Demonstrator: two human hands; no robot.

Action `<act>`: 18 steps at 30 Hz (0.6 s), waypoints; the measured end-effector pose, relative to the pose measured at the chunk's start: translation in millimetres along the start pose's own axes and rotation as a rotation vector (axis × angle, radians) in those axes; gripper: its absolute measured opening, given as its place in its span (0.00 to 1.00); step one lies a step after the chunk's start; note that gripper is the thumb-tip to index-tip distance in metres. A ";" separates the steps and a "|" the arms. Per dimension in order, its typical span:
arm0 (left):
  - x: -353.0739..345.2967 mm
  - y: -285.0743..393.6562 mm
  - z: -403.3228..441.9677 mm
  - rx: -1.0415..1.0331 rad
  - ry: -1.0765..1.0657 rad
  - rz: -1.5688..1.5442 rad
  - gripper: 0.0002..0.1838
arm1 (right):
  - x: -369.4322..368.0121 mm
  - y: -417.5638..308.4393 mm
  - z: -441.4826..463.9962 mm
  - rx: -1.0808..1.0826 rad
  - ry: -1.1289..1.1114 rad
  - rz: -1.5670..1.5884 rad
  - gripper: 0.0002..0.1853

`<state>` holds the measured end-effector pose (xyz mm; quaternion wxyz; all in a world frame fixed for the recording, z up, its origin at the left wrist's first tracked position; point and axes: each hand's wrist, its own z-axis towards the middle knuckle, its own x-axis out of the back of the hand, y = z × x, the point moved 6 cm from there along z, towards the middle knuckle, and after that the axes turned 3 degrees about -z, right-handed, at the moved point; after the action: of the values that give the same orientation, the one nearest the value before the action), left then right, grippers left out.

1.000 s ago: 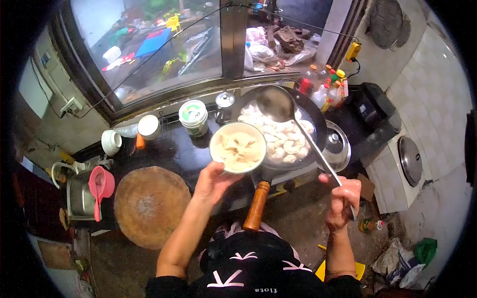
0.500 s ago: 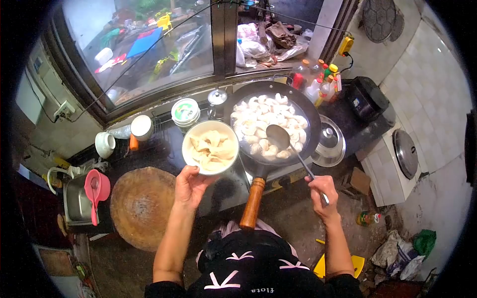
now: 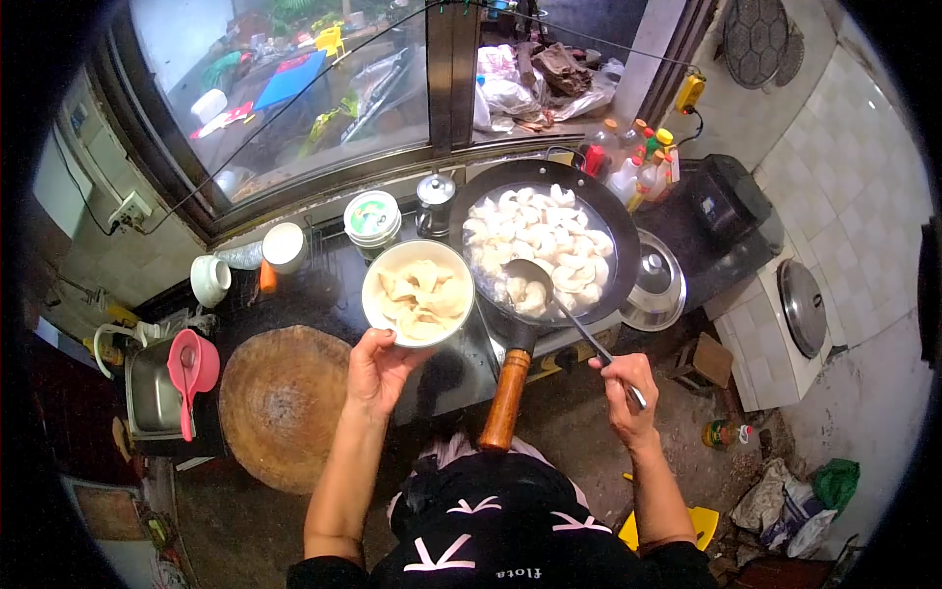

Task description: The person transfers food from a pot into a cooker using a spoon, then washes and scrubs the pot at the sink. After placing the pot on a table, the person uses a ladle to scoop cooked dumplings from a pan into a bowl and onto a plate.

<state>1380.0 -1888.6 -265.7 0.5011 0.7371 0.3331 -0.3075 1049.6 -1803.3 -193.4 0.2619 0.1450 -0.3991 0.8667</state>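
My left hand grips the near rim of a white bowl, which is part filled with pale dumplings. The bowl is held up left of a dark wok with a wooden handle. Many white dumplings float in the wok's water. My right hand is closed around the handle of a metal ladle. The ladle's bowl sits in the near left part of the wok, with a dumpling or two in it.
A round wooden chopping board lies at the left beside a sink with a pink dipper. A metal lid rests right of the wok. Behind stand sauce bottles, a small pot and stacked tubs.
My right hand has moved slightly left and down, drawing the ladle toward the wok's near left side. Dumplings now sit in the ladle. My left hand and the white bowl have barely moved.
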 end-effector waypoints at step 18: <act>7.0 -3.4 9.5 0.004 0.013 0.001 0.34 | -38.3 35.6 -31.1 -0.591 0.317 0.716 0.04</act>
<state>1380.3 -1895.4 -276.0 0.4979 0.7402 0.3351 -0.3031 1059.4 -1811.8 -252.8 0.0348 -0.2156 -0.6081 0.7632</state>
